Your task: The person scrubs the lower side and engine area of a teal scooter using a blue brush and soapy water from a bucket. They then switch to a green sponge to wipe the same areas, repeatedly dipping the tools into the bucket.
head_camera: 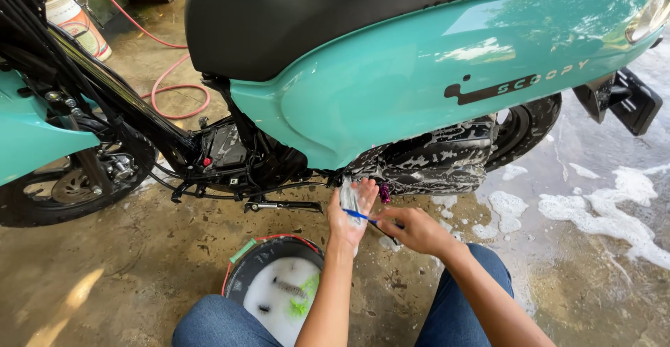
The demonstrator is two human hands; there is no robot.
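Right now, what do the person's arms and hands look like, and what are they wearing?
Both arms are bare to the edge of the picture: no sleeves, gloves, watch or rings that I can see. The left hand is flecked with white soap foam; the right hand looks cleaner. Blue jeans cover both knees below.

dark lettering decal (520, 86) on teal scooter side panel (419, 75)

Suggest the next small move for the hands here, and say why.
Probably bring the brush up to the soapy engine casing. The right hand grips its blue handle across the open, foamy left hand, and the lathered casing sits just above both hands.
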